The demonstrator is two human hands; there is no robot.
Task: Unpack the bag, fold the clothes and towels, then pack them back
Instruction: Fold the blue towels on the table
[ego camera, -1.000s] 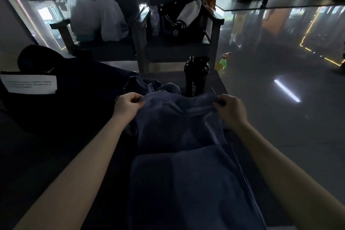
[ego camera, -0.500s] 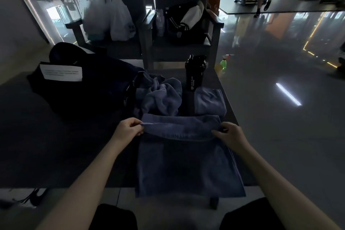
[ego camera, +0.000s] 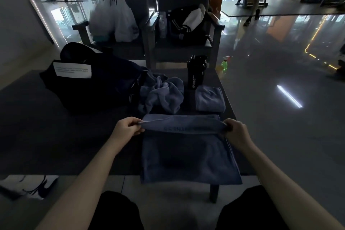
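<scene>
A blue towel (ego camera: 188, 157) lies on the dark table (ego camera: 56, 136), its near edge hanging over the front. My left hand (ego camera: 127, 127) pinches the towel's far left corner and my right hand (ego camera: 234, 129) pinches the far right corner, holding that edge a little above the table. Behind it lie a crumpled blue towel (ego camera: 162, 95) and a small folded blue towel (ego camera: 210, 99). The dark bag (ego camera: 89, 82) with a white label sits at the back left.
A black shaker bottle (ego camera: 196, 72) stands at the table's back edge. Two dark chairs (ego camera: 183, 30) behind hold white plastic bags (ego camera: 113, 18) and a jacket. A green spray bottle (ego camera: 224, 65) stands on the glossy floor to the right. A person walks far off.
Both hands pulled the towel's far edge back toward me, folding it over itself. The view pulled back, and the crumpled and folded towels behind came into sight.
</scene>
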